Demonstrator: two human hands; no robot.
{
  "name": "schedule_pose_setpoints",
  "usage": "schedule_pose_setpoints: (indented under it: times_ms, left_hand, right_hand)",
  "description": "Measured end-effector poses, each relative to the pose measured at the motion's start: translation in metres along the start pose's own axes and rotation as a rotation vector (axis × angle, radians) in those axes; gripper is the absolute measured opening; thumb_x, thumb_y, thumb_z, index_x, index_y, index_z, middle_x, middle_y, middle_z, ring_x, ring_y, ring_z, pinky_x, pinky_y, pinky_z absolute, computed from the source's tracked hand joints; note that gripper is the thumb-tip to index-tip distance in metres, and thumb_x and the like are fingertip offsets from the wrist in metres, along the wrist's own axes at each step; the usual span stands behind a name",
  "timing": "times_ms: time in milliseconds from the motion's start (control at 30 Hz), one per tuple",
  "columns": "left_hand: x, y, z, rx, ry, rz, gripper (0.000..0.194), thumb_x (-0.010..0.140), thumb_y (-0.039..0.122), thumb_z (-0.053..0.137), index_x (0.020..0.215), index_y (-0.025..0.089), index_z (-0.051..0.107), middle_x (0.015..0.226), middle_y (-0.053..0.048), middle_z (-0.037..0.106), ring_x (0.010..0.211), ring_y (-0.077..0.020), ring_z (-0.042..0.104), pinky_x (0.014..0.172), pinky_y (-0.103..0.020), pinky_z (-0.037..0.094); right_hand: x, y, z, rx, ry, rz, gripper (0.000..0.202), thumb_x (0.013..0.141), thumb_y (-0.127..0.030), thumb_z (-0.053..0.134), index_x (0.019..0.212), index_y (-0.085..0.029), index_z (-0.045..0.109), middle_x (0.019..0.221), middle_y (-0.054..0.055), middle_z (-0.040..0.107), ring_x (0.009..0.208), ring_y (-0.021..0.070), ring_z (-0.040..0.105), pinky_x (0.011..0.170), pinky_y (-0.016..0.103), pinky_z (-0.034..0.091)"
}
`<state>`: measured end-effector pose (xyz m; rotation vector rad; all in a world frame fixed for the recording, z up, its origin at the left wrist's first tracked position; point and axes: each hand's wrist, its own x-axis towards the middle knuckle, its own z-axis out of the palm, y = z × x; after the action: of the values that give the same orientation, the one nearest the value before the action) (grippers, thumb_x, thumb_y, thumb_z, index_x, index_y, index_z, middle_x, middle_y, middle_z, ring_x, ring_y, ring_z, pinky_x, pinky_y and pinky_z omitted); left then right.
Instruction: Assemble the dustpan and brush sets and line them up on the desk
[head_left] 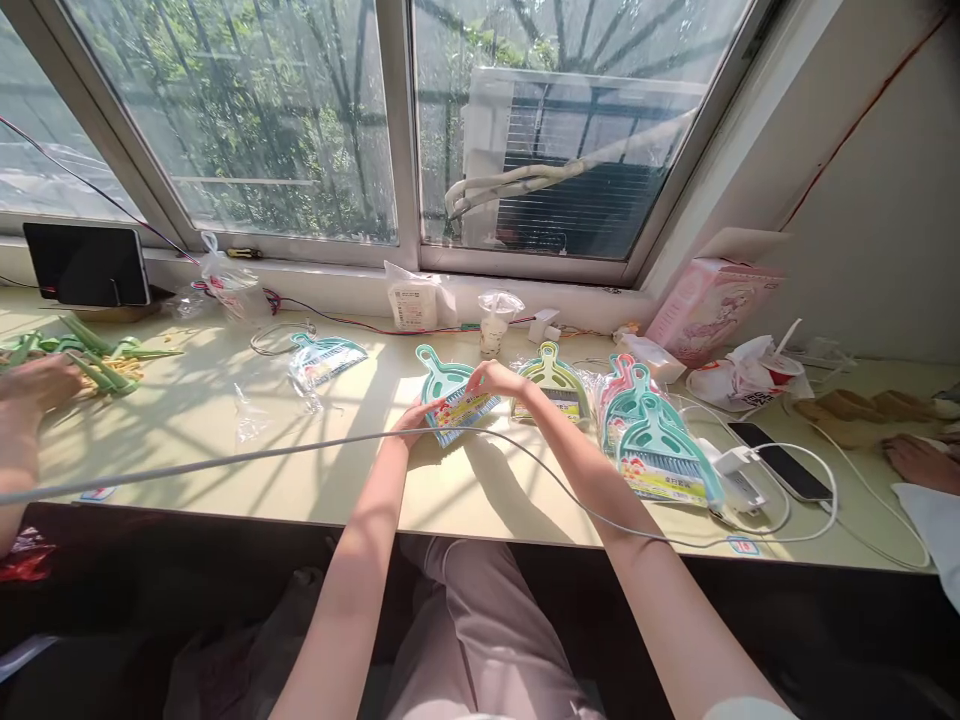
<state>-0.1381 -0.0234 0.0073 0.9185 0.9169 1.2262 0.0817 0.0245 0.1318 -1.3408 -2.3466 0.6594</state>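
Note:
A teal mini dustpan and brush set (442,378) with a printed label is held over the table between both hands. My left hand (411,420) grips its lower left edge. Over its upper right side my right hand (496,378) is bent, fingers closed at the edge. Just right of that hand lies a yellow-green dustpan set (551,378). Farther right, several teal sets (664,445) overlap in a pile, with a pink one (619,372) behind them. Another teal set (330,355), partly in clear plastic, lies to the left.
A grey cable (247,457) crosses in front of my forearms. At right are a phone (780,460), a white charger (735,460) and a pink box (712,305). A plastic cup (495,325) stands behind. Other people's hands show at left (45,385) and right (919,460).

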Motion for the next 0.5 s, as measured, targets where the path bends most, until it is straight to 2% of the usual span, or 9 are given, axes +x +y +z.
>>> schedule_pose_setpoints:
  times_ms: [133,233,300,367,433,467,500]
  left_hand:
    - [0.0,0.003,0.001,-0.027,-0.022,-0.028,0.068,0.064,0.021,0.105,0.128,0.025,0.082,0.114,-0.013,0.089,0.117,-0.0435,0.081,0.11,-0.06,0.063]
    - [0.0,0.001,0.002,-0.063,0.011,-0.002,0.079,0.056,0.015,0.106,0.131,0.027,0.082,0.115,-0.012,0.088,0.117,-0.0451,0.081,0.112,-0.061,0.062]
    - [0.001,-0.001,0.001,-0.081,0.06,0.026,0.077,0.057,0.014,0.105,0.129,0.028,0.081,0.118,-0.012,0.088,0.121,-0.0449,0.081,0.114,-0.06,0.062]
    - [0.003,-0.003,-0.001,-0.091,0.123,0.04,0.071,0.06,0.015,0.103,0.126,0.028,0.08,0.119,-0.011,0.087,0.126,-0.044,0.081,0.114,-0.058,0.062]
    - [0.006,-0.005,-0.003,-0.101,0.185,0.059,0.063,0.064,0.019,0.101,0.122,0.026,0.078,0.119,-0.013,0.086,0.13,-0.0431,0.08,0.115,-0.057,0.062]
    - [0.008,-0.006,-0.005,-0.107,0.209,0.072,0.057,0.065,0.021,0.1,0.118,0.025,0.078,0.118,-0.014,0.086,0.132,-0.0433,0.079,0.116,-0.058,0.062]
    - [0.01,-0.007,-0.007,-0.112,0.225,0.085,0.052,0.067,0.024,0.099,0.114,0.023,0.078,0.117,-0.015,0.086,0.133,-0.044,0.078,0.116,-0.058,0.061]
  right_hand:
    - [0.005,0.001,0.005,-0.075,-0.07,-0.009,0.02,0.084,-0.003,0.085,0.082,-0.021,0.091,0.09,0.003,0.087,0.085,0.021,0.079,0.077,0.025,0.059]
    - [0.005,0.005,0.011,-0.175,-0.03,-0.006,0.019,0.089,-0.006,0.085,0.092,-0.024,0.091,0.105,0.006,0.088,0.104,0.0263,0.08,0.092,0.03,0.06]
    - [0.0,0.007,0.022,-0.186,0.115,-0.036,0.027,0.092,-0.008,0.082,0.11,-0.026,0.09,0.125,0.01,0.085,0.122,0.0309,0.076,0.106,0.037,0.06]
    - [-0.009,0.008,0.041,-0.114,0.359,-0.048,0.042,0.095,-0.012,0.078,0.133,-0.028,0.082,0.146,0.014,0.077,0.139,0.0354,0.068,0.12,0.049,0.055]
    - [-0.017,0.007,0.068,0.068,0.641,0.069,0.047,0.102,-0.021,0.069,0.149,-0.027,0.071,0.156,0.017,0.068,0.149,0.0386,0.06,0.127,0.06,0.05]
    - [-0.019,0.006,0.083,0.189,0.731,0.163,0.05,0.104,-0.028,0.067,0.154,-0.026,0.066,0.159,0.02,0.065,0.152,0.0394,0.058,0.128,0.061,0.05]
    - [-0.02,0.005,0.098,0.324,0.733,0.245,0.055,0.105,-0.036,0.069,0.158,-0.025,0.061,0.16,0.022,0.063,0.152,0.0398,0.058,0.125,0.059,0.054]
